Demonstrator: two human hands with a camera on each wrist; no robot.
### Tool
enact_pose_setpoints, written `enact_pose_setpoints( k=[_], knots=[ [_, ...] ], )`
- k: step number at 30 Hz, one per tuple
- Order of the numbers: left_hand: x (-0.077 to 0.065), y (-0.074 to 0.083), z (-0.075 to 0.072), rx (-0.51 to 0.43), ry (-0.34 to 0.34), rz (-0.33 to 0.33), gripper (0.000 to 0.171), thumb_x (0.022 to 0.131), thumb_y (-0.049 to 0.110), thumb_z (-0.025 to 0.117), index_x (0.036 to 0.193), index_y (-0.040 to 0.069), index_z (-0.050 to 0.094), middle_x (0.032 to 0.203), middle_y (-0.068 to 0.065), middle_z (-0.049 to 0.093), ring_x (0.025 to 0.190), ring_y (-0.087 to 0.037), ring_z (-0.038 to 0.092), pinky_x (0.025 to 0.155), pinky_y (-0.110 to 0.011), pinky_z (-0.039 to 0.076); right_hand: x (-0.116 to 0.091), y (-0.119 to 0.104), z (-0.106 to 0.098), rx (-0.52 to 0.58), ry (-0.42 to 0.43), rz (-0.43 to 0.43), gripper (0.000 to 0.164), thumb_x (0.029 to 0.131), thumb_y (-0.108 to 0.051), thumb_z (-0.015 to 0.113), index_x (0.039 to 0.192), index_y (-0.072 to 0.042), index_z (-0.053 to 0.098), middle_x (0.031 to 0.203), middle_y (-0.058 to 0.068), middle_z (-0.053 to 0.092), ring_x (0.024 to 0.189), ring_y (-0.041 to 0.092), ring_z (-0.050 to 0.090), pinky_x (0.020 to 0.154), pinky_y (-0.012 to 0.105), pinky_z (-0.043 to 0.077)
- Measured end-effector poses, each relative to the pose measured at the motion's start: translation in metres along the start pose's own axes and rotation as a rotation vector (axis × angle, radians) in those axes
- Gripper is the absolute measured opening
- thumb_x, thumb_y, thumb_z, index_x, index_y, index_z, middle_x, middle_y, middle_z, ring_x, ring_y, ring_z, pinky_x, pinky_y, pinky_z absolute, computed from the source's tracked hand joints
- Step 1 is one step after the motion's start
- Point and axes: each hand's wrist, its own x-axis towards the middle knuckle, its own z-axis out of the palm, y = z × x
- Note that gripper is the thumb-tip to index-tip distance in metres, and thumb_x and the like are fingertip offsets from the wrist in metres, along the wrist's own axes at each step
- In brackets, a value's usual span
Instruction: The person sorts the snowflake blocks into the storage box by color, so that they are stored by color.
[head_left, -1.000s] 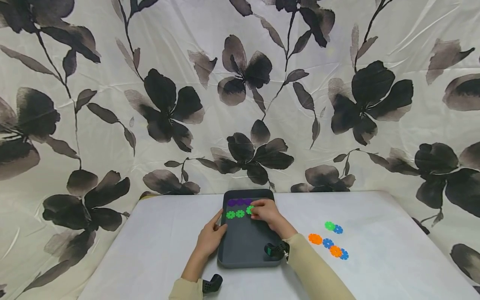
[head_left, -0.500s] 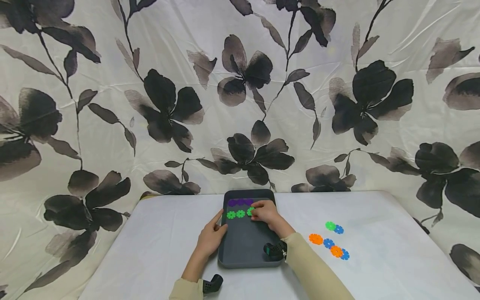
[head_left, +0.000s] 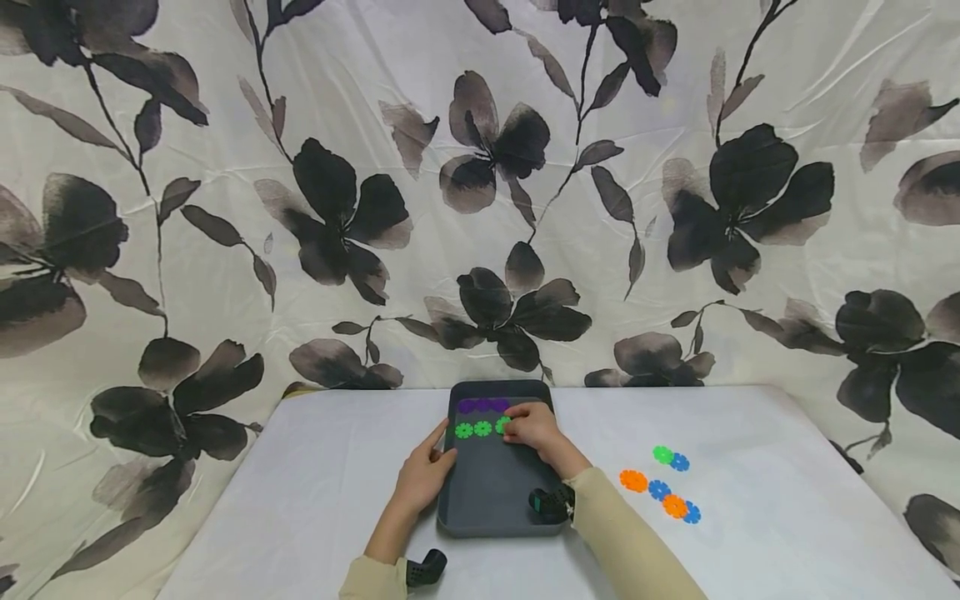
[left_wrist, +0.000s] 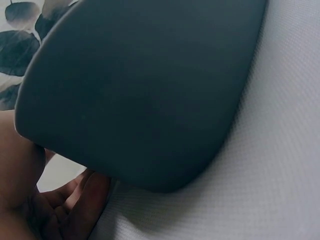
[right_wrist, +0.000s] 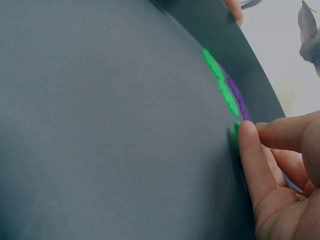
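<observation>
A dark grey tray point(head_left: 491, 492) lies lengthwise on the white table. My left hand point(head_left: 422, 479) grips its left rim; in the left wrist view, fingers point(left_wrist: 92, 200) bear against the outer wall point(left_wrist: 140, 100). Inside the far end, my right hand point(head_left: 536, 427) pinches a green snowflake-shaped disc point(head_left: 502, 426) between thumb and fingers, low over the tray floor. To its left lie two green discs point(head_left: 473, 429) in line. Behind them runs a row of purple discs point(head_left: 483, 405). In the right wrist view, fingertips point(right_wrist: 248, 131) cover most of the held green disc point(right_wrist: 237, 125).
On the table right of the tray lie loose discs: a green one point(head_left: 663, 454), orange ones point(head_left: 633, 481) and blue ones point(head_left: 659, 490), some overlapping. A floral cloth point(head_left: 480, 208) hangs behind the table's far edge.
The right hand's green disc has come slightly nearer, more level with the two other green discs. My left hand stays at the tray's rim.
</observation>
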Motion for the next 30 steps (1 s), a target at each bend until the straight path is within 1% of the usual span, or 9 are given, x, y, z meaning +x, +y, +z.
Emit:
enact_pose_setpoints(
  k=[7,13,21,26,30],
  knots=[
    [-0.0002,-0.0005,-0.001,0.015,0.008,-0.011,0.055,0.095,0.023,0.061,0.148,0.024,0.044,0.076,-0.003,0.046,0.066,-0.018,0.041,0.061,-0.034,0.032,0.0004,0.0018,0.0028,-0.03,-0.001,-0.039,0.035,0.083,0.009,0.067,0.117,0.013,0.062,0.103,0.021,0.062,0.073,0.02,0.067,0.069,0.032,0.055],
    [0.0024,-0.0013,-0.0019,0.018,0.011,-0.002,0.055,0.096,0.024,0.061,0.148,0.024,0.043,0.076,-0.002,0.046,0.067,-0.017,0.042,0.062,-0.034,0.033,0.0021,0.0003,0.0049,-0.049,0.027,-0.031,0.034,0.082,0.009,0.069,0.115,0.011,0.063,0.101,0.018,0.063,0.073,0.019,0.067,0.068,0.031,0.055],
    [-0.0026,0.0011,-0.0032,0.004,-0.01,-0.025,0.056,0.096,0.023,0.06,0.149,0.023,0.043,0.076,-0.003,0.047,0.067,-0.018,0.042,0.06,-0.034,0.032,0.0001,0.0031,0.0064,-0.046,0.041,-0.01,0.035,0.082,0.007,0.071,0.116,0.011,0.064,0.1,0.017,0.064,0.075,0.019,0.068,0.068,0.031,0.055],
    [-0.0029,0.0025,-0.002,0.004,-0.008,-0.025,0.055,0.096,0.022,0.06,0.148,0.023,0.043,0.075,-0.003,0.047,0.066,-0.018,0.041,0.059,-0.033,0.032,-0.0005,0.0029,0.0056,-0.059,0.061,-0.003,0.033,0.082,0.006,0.071,0.115,0.009,0.065,0.099,0.016,0.065,0.076,0.019,0.069,0.068,0.031,0.055],
    [-0.0032,0.0018,-0.0015,-0.004,-0.008,-0.014,0.055,0.095,0.022,0.061,0.148,0.022,0.044,0.075,-0.003,0.048,0.066,-0.017,0.042,0.059,-0.033,0.033,-0.0029,0.0039,0.0056,-0.073,0.062,-0.017,0.034,0.082,0.006,0.071,0.115,0.01,0.065,0.101,0.018,0.064,0.076,0.021,0.069,0.068,0.031,0.055]
  ],
)
